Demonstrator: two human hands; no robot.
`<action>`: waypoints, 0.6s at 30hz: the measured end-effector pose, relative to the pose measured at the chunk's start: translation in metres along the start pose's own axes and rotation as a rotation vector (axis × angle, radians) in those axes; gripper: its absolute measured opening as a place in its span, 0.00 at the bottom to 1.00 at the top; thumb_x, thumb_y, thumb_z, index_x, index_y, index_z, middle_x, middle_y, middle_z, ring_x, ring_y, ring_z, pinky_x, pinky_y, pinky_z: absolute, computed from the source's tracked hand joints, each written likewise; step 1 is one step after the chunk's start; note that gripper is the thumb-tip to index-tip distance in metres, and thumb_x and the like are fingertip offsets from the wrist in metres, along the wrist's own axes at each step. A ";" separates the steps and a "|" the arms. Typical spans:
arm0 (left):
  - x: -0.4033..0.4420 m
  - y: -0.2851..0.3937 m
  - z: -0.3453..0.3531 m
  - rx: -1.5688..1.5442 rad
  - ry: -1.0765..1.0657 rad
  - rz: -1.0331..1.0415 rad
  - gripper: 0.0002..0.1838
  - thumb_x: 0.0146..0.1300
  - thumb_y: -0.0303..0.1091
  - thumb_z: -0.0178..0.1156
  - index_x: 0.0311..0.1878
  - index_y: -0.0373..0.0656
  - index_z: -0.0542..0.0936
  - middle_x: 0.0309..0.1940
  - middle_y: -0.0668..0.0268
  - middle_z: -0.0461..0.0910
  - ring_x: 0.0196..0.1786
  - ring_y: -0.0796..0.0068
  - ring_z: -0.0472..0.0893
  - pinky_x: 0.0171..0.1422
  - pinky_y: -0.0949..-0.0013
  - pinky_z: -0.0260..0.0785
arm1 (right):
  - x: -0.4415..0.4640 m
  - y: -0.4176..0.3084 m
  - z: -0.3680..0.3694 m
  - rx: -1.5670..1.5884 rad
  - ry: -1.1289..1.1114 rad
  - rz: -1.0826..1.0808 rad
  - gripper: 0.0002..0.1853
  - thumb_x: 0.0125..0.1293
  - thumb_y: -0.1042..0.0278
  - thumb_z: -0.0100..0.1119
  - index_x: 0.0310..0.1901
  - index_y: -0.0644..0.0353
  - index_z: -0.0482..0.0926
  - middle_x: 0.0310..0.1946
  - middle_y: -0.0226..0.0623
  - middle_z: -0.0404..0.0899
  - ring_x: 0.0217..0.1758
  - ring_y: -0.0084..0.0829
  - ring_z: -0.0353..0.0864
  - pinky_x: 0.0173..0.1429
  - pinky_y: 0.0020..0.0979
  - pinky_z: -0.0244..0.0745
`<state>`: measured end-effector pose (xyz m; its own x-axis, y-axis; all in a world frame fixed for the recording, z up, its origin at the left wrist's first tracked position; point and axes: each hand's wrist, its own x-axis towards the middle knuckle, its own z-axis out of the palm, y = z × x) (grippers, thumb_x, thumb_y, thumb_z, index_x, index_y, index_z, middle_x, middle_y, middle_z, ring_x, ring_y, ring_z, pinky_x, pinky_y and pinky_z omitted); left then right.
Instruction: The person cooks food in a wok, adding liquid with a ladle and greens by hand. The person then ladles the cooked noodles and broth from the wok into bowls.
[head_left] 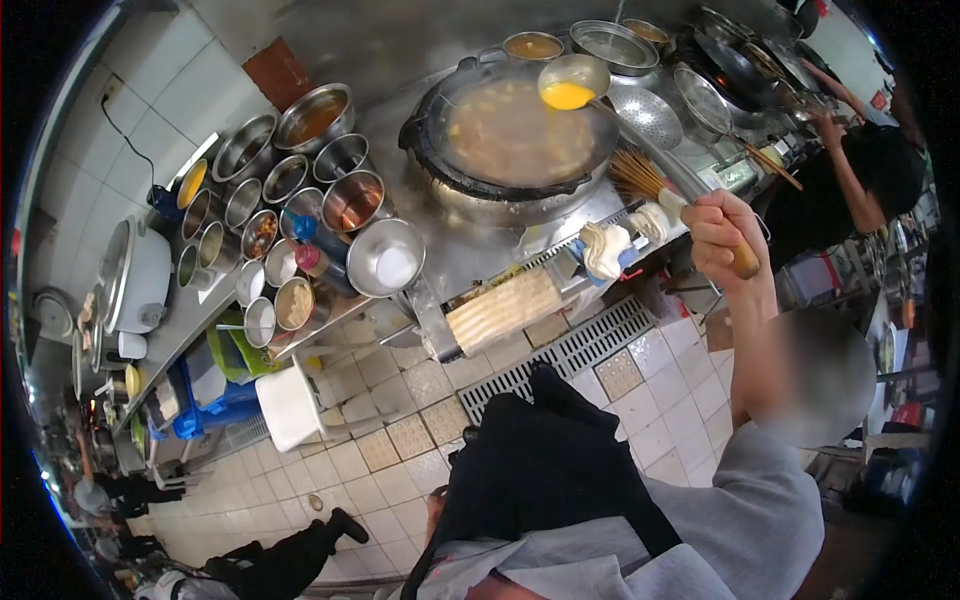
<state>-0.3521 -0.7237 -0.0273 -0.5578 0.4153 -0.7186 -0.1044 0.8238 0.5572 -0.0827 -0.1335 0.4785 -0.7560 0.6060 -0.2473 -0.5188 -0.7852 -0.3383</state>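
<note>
My right hand (722, 240) is wrapped round the wooden-ended handle of a long metal ladle (650, 143). The ladle's bowl is over the right rear rim of a large wok (490, 190) and holds bright yellow liquid (567, 95). Brownish broth with pale yellow pieces (520, 130) fills the wok, and steam blurs it. Below the ladle handle, near my right hand, is a bamboo brush (640, 175). Only a small part of my left hand (436, 508) shows beside my black apron, low down; its fingers cannot be made out.
Left of the wok stand several metal bowls and pots of sauces and seasonings (355, 200), with squeeze bottles (310, 260). A perforated skimmer (645, 118) lies right of the wok. Folded cloths (605, 250) rest on the front ledge. Another person's arm (850, 170) works at the right-hand stove.
</note>
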 end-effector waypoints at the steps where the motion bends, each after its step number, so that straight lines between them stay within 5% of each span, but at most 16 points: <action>1: 0.000 0.000 -0.001 0.000 -0.002 0.001 0.21 0.61 0.38 0.61 0.55 0.36 0.79 0.36 0.54 0.84 0.36 0.67 0.82 0.39 0.66 0.75 | -0.003 0.008 0.009 0.026 -0.008 0.014 0.11 0.71 0.68 0.39 0.42 0.67 0.69 0.19 0.25 0.64 0.11 0.15 0.64 0.12 0.22 0.63; 5: -0.001 0.001 0.000 -0.003 -0.011 0.001 0.21 0.61 0.38 0.61 0.55 0.36 0.79 0.36 0.54 0.84 0.36 0.67 0.82 0.39 0.66 0.75 | 0.005 0.012 -0.010 0.057 -0.121 0.082 0.24 0.72 0.69 0.35 0.65 0.74 0.57 0.23 0.28 0.64 0.13 0.17 0.65 0.15 0.23 0.63; 7: -0.002 -0.002 0.001 0.001 -0.013 0.003 0.21 0.62 0.38 0.61 0.55 0.36 0.79 0.36 0.54 0.84 0.36 0.67 0.82 0.39 0.66 0.75 | 0.011 0.019 -0.005 0.072 -0.170 0.091 0.26 0.72 0.69 0.34 0.69 0.73 0.54 0.24 0.28 0.64 0.13 0.16 0.64 0.15 0.23 0.62; 9: -0.003 -0.003 0.002 0.001 -0.014 0.003 0.21 0.62 0.38 0.61 0.55 0.36 0.79 0.36 0.54 0.84 0.36 0.67 0.82 0.39 0.66 0.75 | 0.019 0.020 -0.004 0.065 -0.129 0.109 0.08 0.70 0.69 0.39 0.42 0.65 0.65 0.19 0.25 0.65 0.10 0.15 0.63 0.13 0.21 0.63; 11: -0.004 -0.006 0.006 0.005 -0.015 0.002 0.21 0.62 0.38 0.61 0.55 0.36 0.79 0.36 0.54 0.84 0.37 0.67 0.82 0.40 0.66 0.75 | 0.029 0.018 -0.005 0.049 -0.109 0.123 0.11 0.69 0.70 0.42 0.30 0.61 0.71 0.17 0.24 0.66 0.09 0.14 0.62 0.12 0.20 0.63; 18: -0.012 -0.010 0.024 -0.005 -0.009 -0.006 0.21 0.62 0.38 0.61 0.55 0.35 0.79 0.37 0.54 0.84 0.37 0.67 0.82 0.40 0.66 0.75 | 0.060 -0.001 0.001 -0.066 -0.012 0.052 0.12 0.68 0.68 0.44 0.25 0.56 0.68 0.12 0.21 0.62 0.08 0.15 0.60 0.12 0.20 0.60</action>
<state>-0.3249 -0.7282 -0.0343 -0.5498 0.4138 -0.7256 -0.1118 0.8244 0.5549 -0.1282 -0.0966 0.4652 -0.7862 0.5629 -0.2552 -0.4515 -0.8051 -0.3848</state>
